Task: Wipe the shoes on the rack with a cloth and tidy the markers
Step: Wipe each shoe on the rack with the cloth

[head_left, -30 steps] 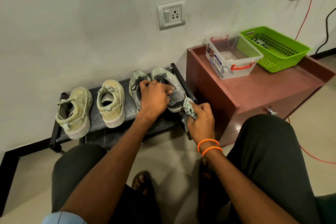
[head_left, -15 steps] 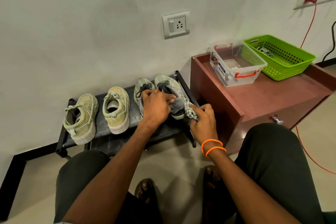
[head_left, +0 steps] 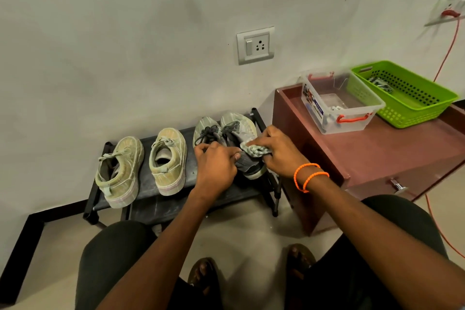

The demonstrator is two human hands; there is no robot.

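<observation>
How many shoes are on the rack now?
4: two beige shoes at the left, two grey shoes at the right, partly behind the hands. The lower shelf is partly hidden.

Grey shoe (head_left: 242,133) sits toe to the wall on the rack (head_left: 166,199), the crumpled checked cloth (head_left: 255,150) pressed on its upper. Its grey twin (head_left: 205,128) touches alongside; two beige shoes (head_left: 141,163) stand further left.
</observation>
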